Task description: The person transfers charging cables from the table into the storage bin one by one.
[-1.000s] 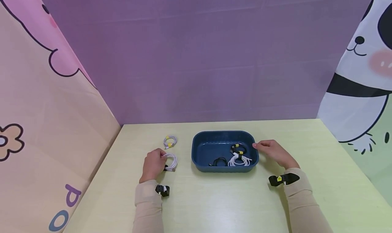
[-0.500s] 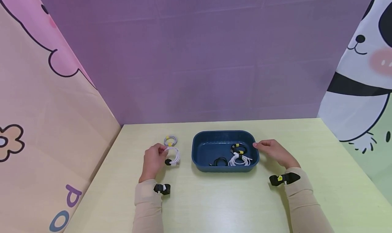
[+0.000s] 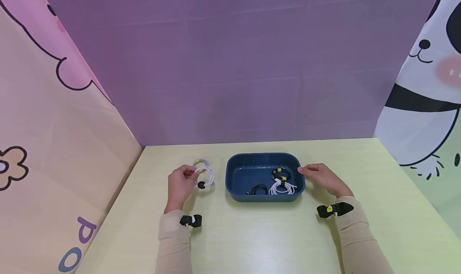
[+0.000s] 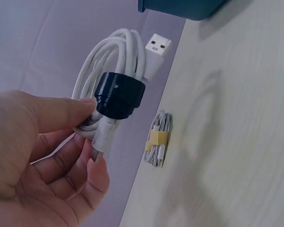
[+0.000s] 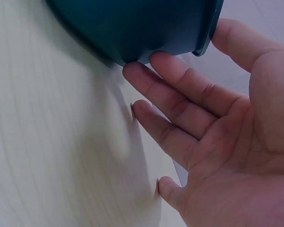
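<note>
My left hand (image 3: 180,188) pinches a coiled white USB cable (image 4: 92,59) between thumb and fingers, off the table. A black strap (image 4: 119,94) binds the coil, and its USB plug (image 4: 157,49) points up in the left wrist view. Behind it on the table lies a pale grey coiled cable (image 4: 158,138) with yellow ties, partly hidden in the head view. With my right hand (image 3: 322,180) I hold the right rim of a blue plastic tray (image 3: 264,199); the thumb is at the rim, the fingertips against the outer wall (image 5: 132,33).
Inside the tray, toward its right and front, lie a black cable with yellow ties (image 3: 283,179), a white coiled cable (image 3: 282,192) and a small black cable (image 3: 259,187). A purple backdrop (image 3: 230,65) stands behind the wooden table (image 3: 252,238).
My left hand has lifted the white USB cable off the table and carried it slightly away from me and to the right. The right hand and tray stay put.
</note>
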The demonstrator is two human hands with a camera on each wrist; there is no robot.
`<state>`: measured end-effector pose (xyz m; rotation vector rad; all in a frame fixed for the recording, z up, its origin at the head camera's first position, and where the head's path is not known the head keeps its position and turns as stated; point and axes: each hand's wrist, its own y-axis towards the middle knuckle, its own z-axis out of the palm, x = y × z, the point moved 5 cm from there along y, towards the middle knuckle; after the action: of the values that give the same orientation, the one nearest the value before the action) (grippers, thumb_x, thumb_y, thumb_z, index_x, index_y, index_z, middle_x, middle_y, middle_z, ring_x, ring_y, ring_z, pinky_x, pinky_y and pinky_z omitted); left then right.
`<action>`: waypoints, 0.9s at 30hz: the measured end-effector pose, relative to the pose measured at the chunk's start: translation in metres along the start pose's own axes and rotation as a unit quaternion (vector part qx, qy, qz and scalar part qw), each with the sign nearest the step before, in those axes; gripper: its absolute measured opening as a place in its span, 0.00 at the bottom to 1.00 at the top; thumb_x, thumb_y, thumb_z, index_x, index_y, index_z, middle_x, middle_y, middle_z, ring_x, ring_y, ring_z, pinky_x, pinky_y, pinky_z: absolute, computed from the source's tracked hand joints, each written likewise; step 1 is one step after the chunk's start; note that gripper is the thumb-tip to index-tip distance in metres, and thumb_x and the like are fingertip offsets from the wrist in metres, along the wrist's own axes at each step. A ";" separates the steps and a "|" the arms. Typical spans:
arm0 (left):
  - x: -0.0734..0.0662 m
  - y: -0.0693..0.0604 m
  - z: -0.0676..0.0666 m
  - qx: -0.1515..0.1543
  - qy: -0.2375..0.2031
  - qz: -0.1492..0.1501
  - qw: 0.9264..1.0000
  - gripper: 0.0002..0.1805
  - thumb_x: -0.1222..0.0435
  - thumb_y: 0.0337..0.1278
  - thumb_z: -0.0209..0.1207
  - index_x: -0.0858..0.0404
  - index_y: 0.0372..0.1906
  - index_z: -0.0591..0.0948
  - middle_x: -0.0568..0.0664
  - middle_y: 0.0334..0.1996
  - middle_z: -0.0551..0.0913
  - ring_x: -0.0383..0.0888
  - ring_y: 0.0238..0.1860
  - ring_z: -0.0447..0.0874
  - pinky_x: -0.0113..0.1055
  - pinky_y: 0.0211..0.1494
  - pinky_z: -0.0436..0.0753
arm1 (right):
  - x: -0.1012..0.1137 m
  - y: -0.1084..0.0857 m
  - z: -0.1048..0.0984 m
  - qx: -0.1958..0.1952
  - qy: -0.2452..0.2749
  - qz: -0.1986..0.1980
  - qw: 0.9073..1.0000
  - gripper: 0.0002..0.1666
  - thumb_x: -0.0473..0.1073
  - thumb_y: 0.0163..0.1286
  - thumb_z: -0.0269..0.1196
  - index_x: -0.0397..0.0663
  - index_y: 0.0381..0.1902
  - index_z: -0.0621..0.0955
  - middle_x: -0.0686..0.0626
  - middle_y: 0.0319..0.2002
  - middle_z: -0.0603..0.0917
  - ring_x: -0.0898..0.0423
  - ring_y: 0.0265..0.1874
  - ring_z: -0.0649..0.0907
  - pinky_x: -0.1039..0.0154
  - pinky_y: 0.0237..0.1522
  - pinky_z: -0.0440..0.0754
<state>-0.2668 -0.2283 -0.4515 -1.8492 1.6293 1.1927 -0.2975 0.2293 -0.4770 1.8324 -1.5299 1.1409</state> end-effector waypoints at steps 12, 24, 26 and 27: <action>-0.009 -0.001 0.000 -0.024 -0.037 -0.003 0.999 0.07 0.68 0.60 0.69 0.66 0.41 0.88 0.59 0.34 0.88 0.39 0.31 0.81 0.25 0.32 0.77 | 0.000 -0.001 0.001 0.003 0.013 -0.010 1.000 0.28 0.55 0.78 0.58 0.37 0.59 0.82 0.35 0.64 0.79 0.35 0.70 0.71 0.30 0.71 0.61; -0.016 -0.001 0.001 -0.037 -0.055 -0.008 0.998 0.07 0.68 0.61 0.69 0.66 0.42 0.88 0.59 0.34 0.88 0.41 0.31 0.81 0.25 0.31 0.77 | -0.002 0.001 0.001 0.002 0.016 -0.009 1.000 0.33 0.56 0.78 0.58 0.35 0.67 0.76 0.33 0.69 0.75 0.32 0.73 0.68 0.30 0.72 0.60; -0.017 -0.001 0.000 -0.041 -0.058 -0.007 0.997 0.07 0.68 0.61 0.68 0.67 0.42 0.88 0.59 0.34 0.88 0.41 0.31 0.81 0.25 0.31 0.77 | -0.002 0.002 0.001 0.003 0.020 -0.009 1.000 0.34 0.56 0.78 0.58 0.35 0.69 0.75 0.33 0.70 0.74 0.32 0.73 0.67 0.30 0.73 0.59; -0.018 -0.001 0.000 -0.043 -0.059 -0.007 0.997 0.07 0.67 0.61 0.69 0.66 0.42 0.88 0.59 0.34 0.88 0.41 0.31 0.80 0.25 0.31 0.77 | -0.002 0.002 0.001 0.003 0.021 -0.009 1.000 0.34 0.56 0.78 0.58 0.35 0.69 0.74 0.33 0.70 0.74 0.32 0.74 0.67 0.30 0.73 0.59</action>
<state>-0.2653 -0.2174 -0.4376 -1.8004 1.5206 1.3583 -0.2989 0.2293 -0.4799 1.8123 -1.4854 1.1697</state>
